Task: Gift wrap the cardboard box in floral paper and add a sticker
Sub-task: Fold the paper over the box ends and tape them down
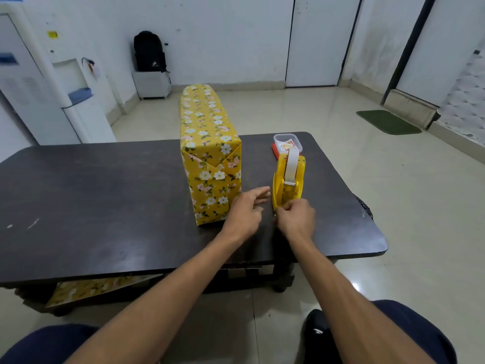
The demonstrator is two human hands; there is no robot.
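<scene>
A clear tub [287, 134] holds printed paper [287, 146], behind the yellow tape dispenser [288, 189]

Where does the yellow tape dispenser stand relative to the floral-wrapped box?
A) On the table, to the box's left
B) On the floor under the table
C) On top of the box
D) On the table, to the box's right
D: the tape dispenser stands on the table to the right of the wrapped box, just in front of a small clear container.
</scene>
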